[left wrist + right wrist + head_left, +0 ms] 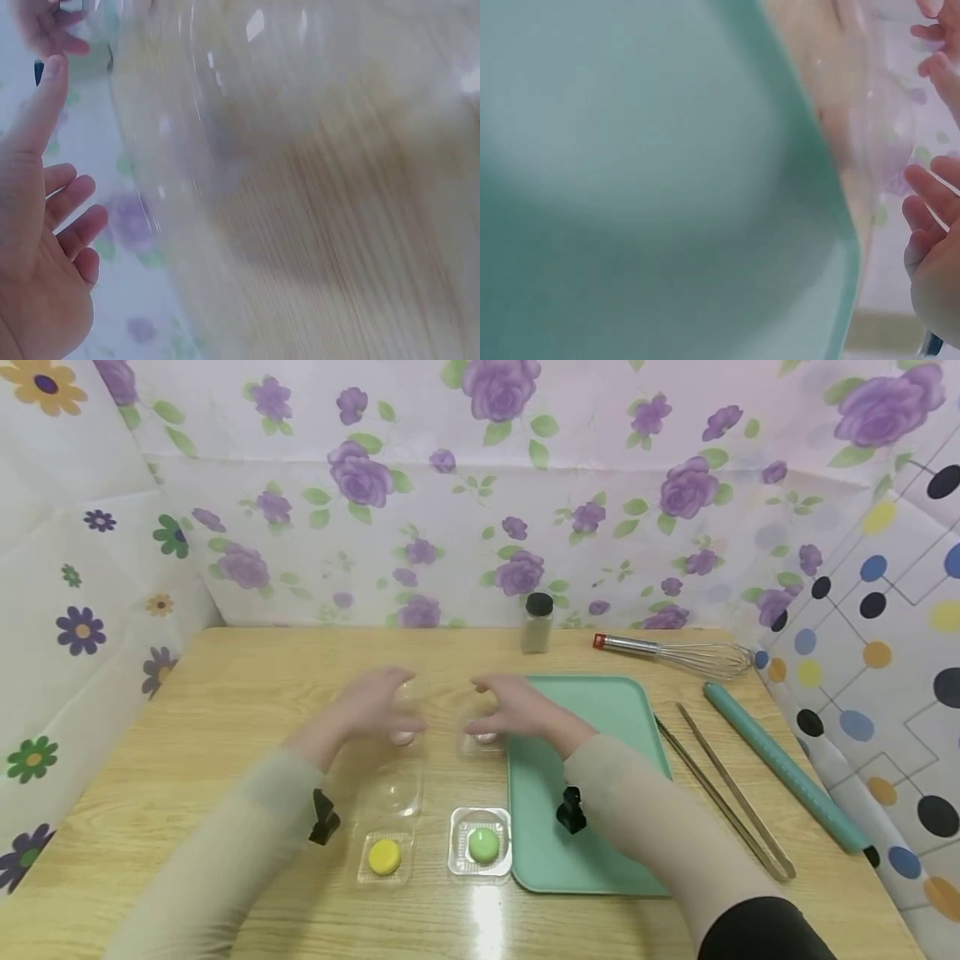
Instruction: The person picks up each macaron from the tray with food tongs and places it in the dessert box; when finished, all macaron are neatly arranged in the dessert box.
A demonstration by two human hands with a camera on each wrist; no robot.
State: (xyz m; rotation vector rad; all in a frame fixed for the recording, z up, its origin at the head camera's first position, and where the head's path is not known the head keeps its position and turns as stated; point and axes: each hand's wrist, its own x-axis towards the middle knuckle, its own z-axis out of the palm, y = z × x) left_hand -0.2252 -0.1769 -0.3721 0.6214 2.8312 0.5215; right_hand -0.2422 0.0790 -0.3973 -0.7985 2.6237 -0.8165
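Nearest on a pale wooden table [247,710], a round yellow disc [385,857] and a round light-green disc [483,845] sit in small clear plastic boxes [460,860]. Farther, the left hand [375,706] and the right hand [517,708], its sleeve over a turquoise tray [585,872], blur above two pale pink discs [402,738]; contact is unclear. Only the wrist views show their fingers sharply, loosely spread. Behind stands a black-capped jar [536,631].

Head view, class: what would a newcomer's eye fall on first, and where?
Perhaps first the left hand and right hand, blurred and facing each other mid-picture. Then the large green tray right of centre, and left of it, low in the picture, the yellow disc and light-green disc in separate clear containers. Purple flowers dot the sheet behind the table.
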